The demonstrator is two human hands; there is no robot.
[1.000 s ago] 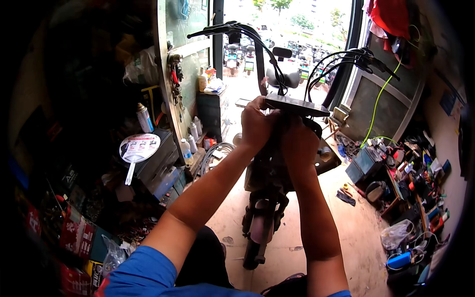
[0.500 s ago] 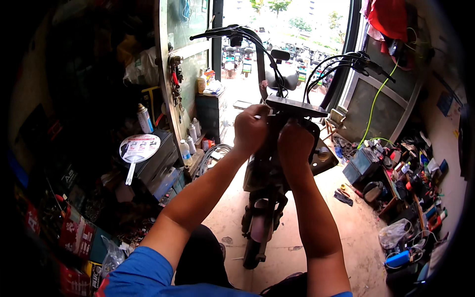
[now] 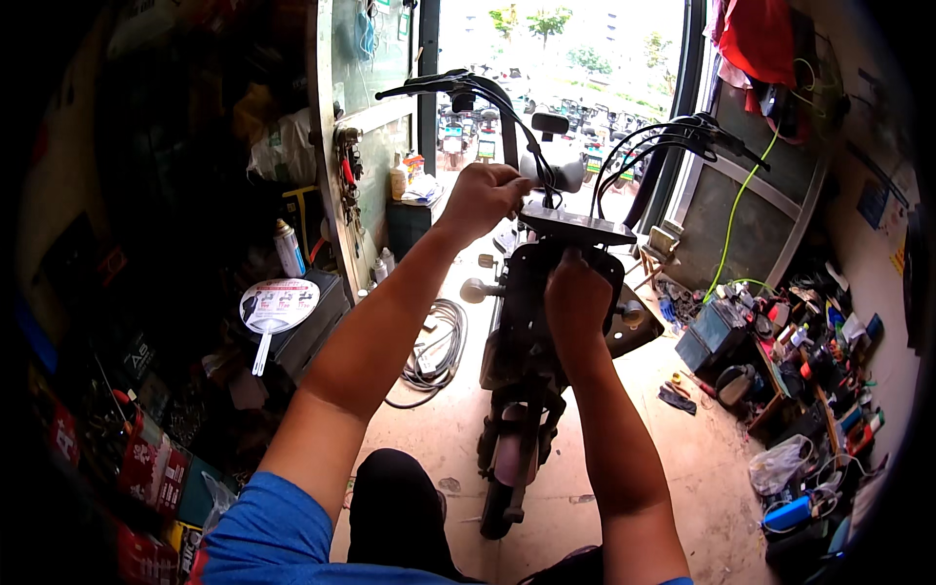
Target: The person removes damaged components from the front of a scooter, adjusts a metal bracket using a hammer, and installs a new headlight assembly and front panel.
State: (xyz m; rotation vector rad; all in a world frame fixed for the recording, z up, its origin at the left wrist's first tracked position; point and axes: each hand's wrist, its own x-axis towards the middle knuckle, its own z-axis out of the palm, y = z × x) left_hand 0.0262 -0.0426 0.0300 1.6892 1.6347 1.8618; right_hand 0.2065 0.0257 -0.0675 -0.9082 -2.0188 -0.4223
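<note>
A pale floor carries a dark scooter, which stands about its middle with its front toward the person. A clutter of tools and parts lines the floor's right edge, and a dark cabinet stands by its left edge. The scooter's handlebar spreads left and right above the body. Its front wheel is the part nearest the person. A coiled dark hose lies on the floor to the left of the scooter. A flat dark panel sits across the top of the scooter's front, its long edge facing the person. On the cabinet, a round white hand fan lies at the left edge, with a spray can upright near the far edge. The left hand has its thumb and fingertips drawn together just beside the panel's left corner, near the black cables. The right hand is curled below the panel's near edge, against the scooter's front; in this dim view I cannot tell whether either hand grips anything.
</note>
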